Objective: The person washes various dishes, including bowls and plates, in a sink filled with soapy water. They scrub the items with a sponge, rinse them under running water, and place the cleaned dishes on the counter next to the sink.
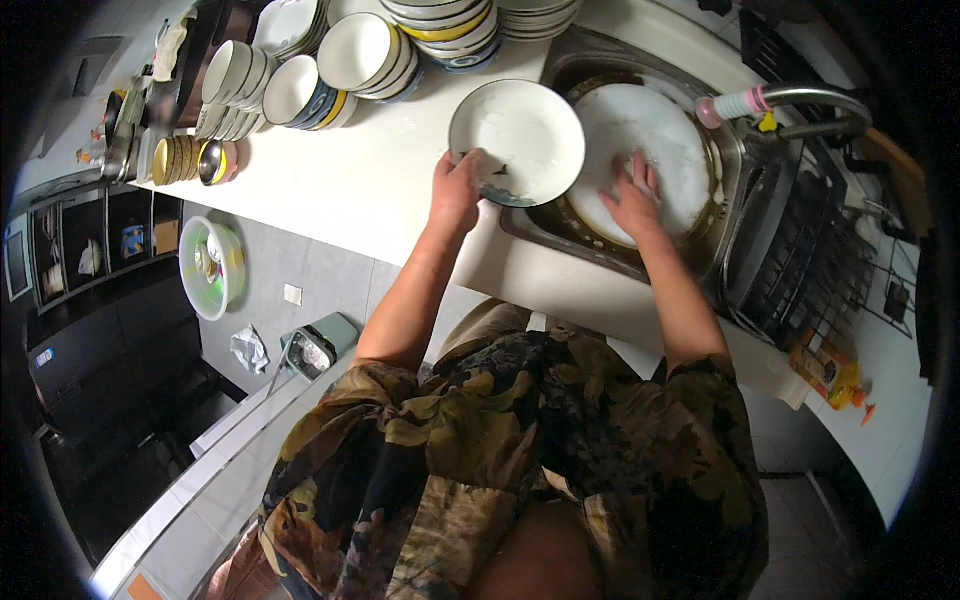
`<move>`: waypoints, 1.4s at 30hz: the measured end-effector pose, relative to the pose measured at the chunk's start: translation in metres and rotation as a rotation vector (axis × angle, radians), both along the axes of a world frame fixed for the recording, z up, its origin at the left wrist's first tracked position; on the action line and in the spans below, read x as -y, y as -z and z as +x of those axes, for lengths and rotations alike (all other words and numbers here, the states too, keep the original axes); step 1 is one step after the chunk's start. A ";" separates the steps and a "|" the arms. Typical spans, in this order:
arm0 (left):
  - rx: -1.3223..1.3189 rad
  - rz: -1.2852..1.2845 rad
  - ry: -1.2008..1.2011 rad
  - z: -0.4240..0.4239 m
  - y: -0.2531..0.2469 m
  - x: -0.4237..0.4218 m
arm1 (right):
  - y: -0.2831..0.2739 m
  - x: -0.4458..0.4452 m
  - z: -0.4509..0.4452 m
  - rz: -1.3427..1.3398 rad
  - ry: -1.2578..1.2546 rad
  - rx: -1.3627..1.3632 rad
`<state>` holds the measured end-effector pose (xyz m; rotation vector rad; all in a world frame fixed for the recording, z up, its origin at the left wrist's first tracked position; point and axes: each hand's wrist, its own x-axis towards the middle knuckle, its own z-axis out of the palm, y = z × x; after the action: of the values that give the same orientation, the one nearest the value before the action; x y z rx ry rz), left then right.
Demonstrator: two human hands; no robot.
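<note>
My left hand (456,193) grips the near-left rim of a shallow white dish (529,139) with a dark patterned edge. The dish is tilted over the counter beside the sink, its inside facing up towards me. My right hand (637,201) reaches into white suds (611,120) that fill a round basin. Its fingertips are partly lost in the foam, so whether it holds anything is unclear. The basin stands inside a stainless steel sink (581,251). What lies under the suds is hidden.
Stacked bowls (352,52), more bowls (450,34) and plates (289,26) line the counter's back. A faucet (817,94) with a pink-ended nozzle overhangs the sink's right side. A dish rack (810,262) stands right. Below left are a plastic tub (214,296) and a bin (337,334).
</note>
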<state>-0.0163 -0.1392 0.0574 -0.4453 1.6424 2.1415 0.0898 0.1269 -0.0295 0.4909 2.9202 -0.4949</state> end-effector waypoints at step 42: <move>0.017 0.035 0.387 0.028 0.017 -0.089 | -0.029 -0.034 -0.011 -0.566 -0.066 -0.087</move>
<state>0.0121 -0.0498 0.0402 -0.1201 1.5328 1.8687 0.0785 0.1609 -0.0005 0.2948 2.6765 -1.2985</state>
